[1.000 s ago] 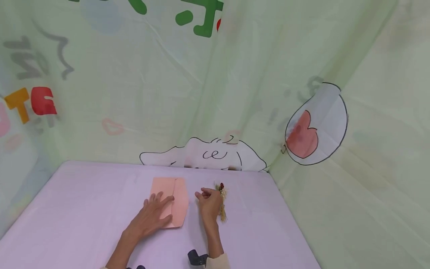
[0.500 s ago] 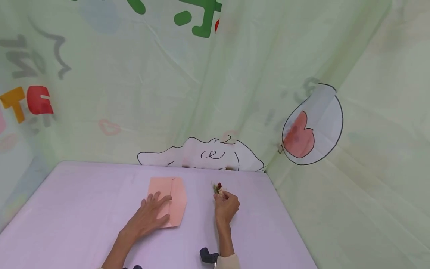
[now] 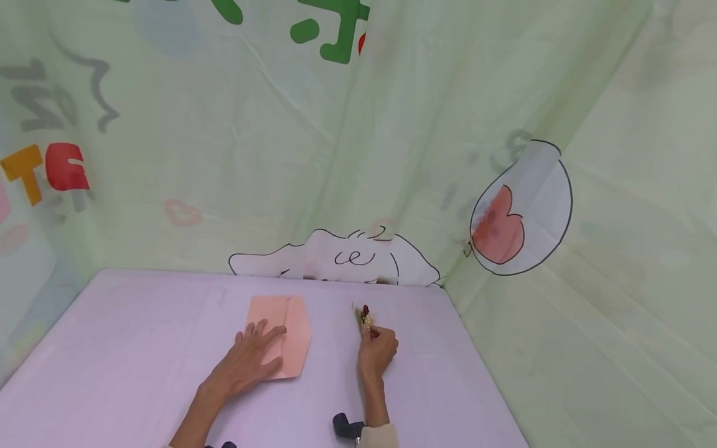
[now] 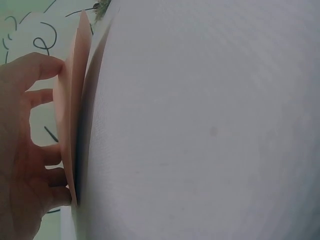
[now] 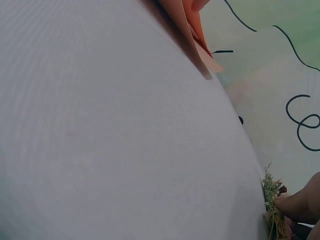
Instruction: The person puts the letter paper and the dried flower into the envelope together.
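Note:
A pink envelope [image 3: 295, 339] lies on the table, its flap side to the right with a fold line down it. My left hand [image 3: 246, 361] rests on the envelope with fingers spread; in the left wrist view the fingertips press on the envelope [image 4: 72, 110], whose edge stands slightly off the tabletop. To the right, my right hand [image 3: 377, 353] pinches a small bunch of dried flowers [image 3: 365, 317] between thumb and fingers. The bunch has a dark red bloom, pale small flowers and green sprigs. Its stems are mostly hidden behind the hand.
The table [image 3: 140, 348] has a pale lilac cover. A light green curtain [image 3: 280, 155] with printed letters and drawings hangs behind it and along the right. A black device [image 3: 347, 427] sits at the right wrist.
My right hand has moved right, from in front of the dried flowers to pinching them, then slid slightly down along the bunch. The left hand stays on the envelope.

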`<move>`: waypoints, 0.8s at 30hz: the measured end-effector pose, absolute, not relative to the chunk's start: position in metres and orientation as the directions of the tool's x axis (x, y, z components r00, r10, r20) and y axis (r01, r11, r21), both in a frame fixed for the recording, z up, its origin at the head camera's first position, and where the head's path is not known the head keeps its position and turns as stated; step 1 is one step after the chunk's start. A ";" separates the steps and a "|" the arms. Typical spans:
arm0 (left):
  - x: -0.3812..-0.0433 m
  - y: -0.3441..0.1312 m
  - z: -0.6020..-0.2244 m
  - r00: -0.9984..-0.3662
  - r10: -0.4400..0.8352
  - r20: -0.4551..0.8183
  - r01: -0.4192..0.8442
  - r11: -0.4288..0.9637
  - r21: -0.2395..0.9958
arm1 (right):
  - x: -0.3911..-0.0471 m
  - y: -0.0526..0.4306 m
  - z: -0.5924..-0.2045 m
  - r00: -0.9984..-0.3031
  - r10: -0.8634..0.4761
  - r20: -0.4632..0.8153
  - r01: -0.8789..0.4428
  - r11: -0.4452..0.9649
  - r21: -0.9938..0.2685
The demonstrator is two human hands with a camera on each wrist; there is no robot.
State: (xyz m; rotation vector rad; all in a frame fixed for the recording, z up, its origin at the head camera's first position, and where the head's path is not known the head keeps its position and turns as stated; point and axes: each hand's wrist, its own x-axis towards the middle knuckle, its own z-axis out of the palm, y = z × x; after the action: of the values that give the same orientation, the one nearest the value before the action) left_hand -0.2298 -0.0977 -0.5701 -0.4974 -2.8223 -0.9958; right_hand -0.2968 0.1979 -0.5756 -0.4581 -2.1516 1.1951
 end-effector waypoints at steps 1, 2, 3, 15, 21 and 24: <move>-0.230 -0.098 -0.570 -0.940 0.271 0.206 0.340 0.732 0.590 | -0.298 0.198 -0.575 -0.741 0.572 0.352 0.006 0.530 -0.848; -0.230 -0.098 -0.569 -0.941 0.272 0.202 0.338 0.731 0.593 | -0.298 0.199 -0.574 -0.740 0.578 0.344 0.019 0.529 -0.848; -0.231 -0.098 -0.569 -0.942 0.273 0.197 0.336 0.732 0.593 | -0.299 0.199 -0.573 -0.738 0.584 0.338 0.029 0.528 -0.849; -0.230 -0.099 -0.566 -0.948 0.273 0.163 0.315 0.740 0.594 | -0.302 0.200 -0.566 -0.737 0.615 0.280 0.108 0.517 -0.849; -0.229 -0.099 -0.567 -0.945 0.274 0.176 0.324 0.744 0.584 | -0.302 0.199 -0.562 -0.739 0.627 0.247 0.118 0.481 -0.869; -0.228 -0.098 -0.567 -0.948 0.271 0.168 0.317 0.741 0.592 | -0.302 0.197 -0.560 -0.745 0.625 0.232 0.115 0.464 -0.878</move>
State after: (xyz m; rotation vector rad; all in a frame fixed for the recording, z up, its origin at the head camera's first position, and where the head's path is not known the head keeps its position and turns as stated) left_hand -0.2285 -0.0983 -0.5669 -0.4842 -2.8644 -0.9948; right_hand -0.3022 0.1972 -0.5599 -0.6137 -2.1793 1.2499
